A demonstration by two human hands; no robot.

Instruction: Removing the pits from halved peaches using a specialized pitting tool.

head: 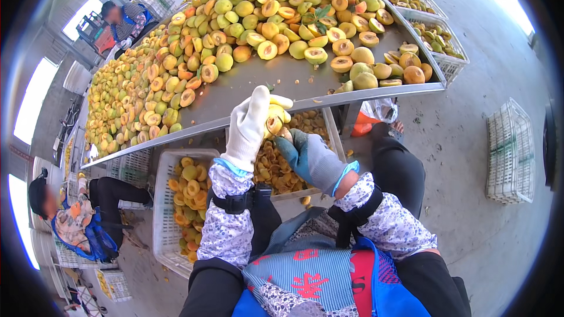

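My left hand (251, 127), in a white knit glove, holds a yellow stone-fruit half (274, 124) just below the metal table's front rim. The fruit's cut side, with a brown hollow, faces my right hand (308, 156). That hand wears a grey glove with blue-coated fingers, curled closed against the fruit. A small brownish piece (285, 134) shows at its fingertips; whether it is a pit or a tool tip is unclear. Beneath both hands, a crate (335, 134) contains many flattened fruit pieces (275, 163). Halved fruit (246, 13) lies heaped on the metal table (246, 90).
Left of my legs stands a white crate (165, 229) of fruit halves. More filled crates (451, 64) line the table's right side; another white crate (511, 154) rests on the floor. Co-workers sit at left (75, 224) and far left (128, 22). A plastic bag (374, 112) lies beneath the table.
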